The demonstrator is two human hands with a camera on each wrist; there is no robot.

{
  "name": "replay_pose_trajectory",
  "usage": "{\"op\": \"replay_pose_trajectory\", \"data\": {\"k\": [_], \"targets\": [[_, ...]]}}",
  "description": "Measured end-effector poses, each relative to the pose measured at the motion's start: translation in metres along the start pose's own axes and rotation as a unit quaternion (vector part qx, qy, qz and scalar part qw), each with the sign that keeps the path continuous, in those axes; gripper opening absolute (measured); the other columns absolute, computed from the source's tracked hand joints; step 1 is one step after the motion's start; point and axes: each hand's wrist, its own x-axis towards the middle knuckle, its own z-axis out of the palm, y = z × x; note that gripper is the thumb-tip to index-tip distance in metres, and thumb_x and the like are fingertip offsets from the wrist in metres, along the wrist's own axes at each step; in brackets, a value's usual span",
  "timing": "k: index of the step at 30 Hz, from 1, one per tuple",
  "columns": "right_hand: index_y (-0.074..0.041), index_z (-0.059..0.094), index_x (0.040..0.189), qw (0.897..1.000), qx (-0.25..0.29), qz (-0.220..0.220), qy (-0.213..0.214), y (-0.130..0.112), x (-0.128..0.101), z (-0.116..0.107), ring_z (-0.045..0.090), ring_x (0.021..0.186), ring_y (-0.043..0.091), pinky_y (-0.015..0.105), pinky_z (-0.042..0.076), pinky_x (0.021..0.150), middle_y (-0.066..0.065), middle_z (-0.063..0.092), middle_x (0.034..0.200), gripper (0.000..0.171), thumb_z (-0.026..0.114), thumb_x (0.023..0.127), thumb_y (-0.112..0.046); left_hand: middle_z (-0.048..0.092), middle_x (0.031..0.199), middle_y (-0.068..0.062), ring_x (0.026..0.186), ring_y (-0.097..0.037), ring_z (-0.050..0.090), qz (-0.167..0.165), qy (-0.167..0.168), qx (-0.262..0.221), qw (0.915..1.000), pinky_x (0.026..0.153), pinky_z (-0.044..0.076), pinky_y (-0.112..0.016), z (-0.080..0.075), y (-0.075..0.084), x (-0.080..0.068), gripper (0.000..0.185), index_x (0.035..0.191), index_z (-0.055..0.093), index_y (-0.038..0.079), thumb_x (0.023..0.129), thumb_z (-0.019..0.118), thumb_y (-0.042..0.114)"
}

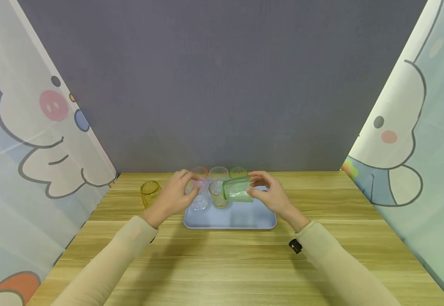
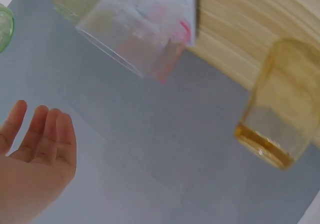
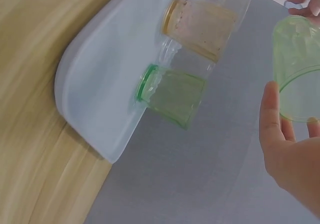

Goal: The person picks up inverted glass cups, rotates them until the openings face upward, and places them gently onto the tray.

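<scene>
My right hand [image 1: 270, 193] grips a light green glass [image 1: 238, 190] near its rim, and the glass lies on its side in the air above the tray [image 1: 225, 221]. In the right wrist view, the thumb and fingers of that hand press on the glass [image 3: 295, 49]. My left hand [image 1: 176, 192] hovers over the tray's left side, holding nothing; its fingers bend loosely in the left wrist view. Below it stand a clear glass [image 1: 199, 204] and a pinkish glass partly hidden by its fingers. An amber-tinted glass [image 1: 218, 199] stands beside the green one.
A yellow glass [image 1: 150, 192] stands on the wooden table [image 1: 222, 263] left of the tray. Along the tray's back are a red-rimmed glass [image 1: 199, 171], a clear glass [image 1: 219, 172] and another green glass [image 1: 238, 171]. A grey wall [image 1: 222, 85] rises behind.
</scene>
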Motion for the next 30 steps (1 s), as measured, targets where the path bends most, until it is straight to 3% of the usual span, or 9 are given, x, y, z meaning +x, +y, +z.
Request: {"op": "replay_pose_trajectory", "data": {"k": [7, 17, 30], "targets": [[-0.008, 0.054, 0.141, 0.999, -0.038, 0.014, -0.001, 0.001, 0.0, -0.005, 0.055, 0.121, 0.035, 0.051, 0.048, 0.097, 0.018, 0.056, 0.134, 0.051, 0.072, 0.095, -0.02, 0.066, 0.114, -0.014, 0.106, -0.035, 0.059, 0.035, 0.001, 0.09, 0.9953, 0.093, 0.05, -0.049, -0.004, -0.019, 0.001, 0.026, 0.115, 0.067, 0.003, 0.096, 0.063, 0.018], [-0.01, 0.056, 0.14, 0.993, -0.114, 0.007, -0.007, -0.005, 0.005, -0.004, 0.056, 0.116, 0.034, 0.045, 0.053, 0.091, 0.016, 0.057, 0.129, 0.055, 0.075, 0.09, -0.023, 0.064, 0.118, -0.014, 0.108, -0.038, 0.057, 0.007, -0.015, 0.165, 0.9862, 0.089, 0.048, -0.054, -0.018, -0.038, -0.004, 0.029, 0.119, 0.067, 0.003, 0.096, 0.061, 0.02], [-0.009, 0.057, 0.139, 0.985, -0.174, -0.002, -0.018, -0.006, 0.011, -0.009, 0.054, 0.116, 0.032, 0.044, 0.052, 0.089, 0.015, 0.055, 0.128, 0.056, 0.075, 0.089, -0.027, 0.059, 0.124, -0.021, 0.113, -0.044, 0.053, -0.066, -0.039, 0.209, 0.9749, 0.091, 0.044, -0.06, -0.032, -0.07, -0.011, 0.034, 0.125, 0.061, 0.001, 0.099, 0.058, 0.023]]}}
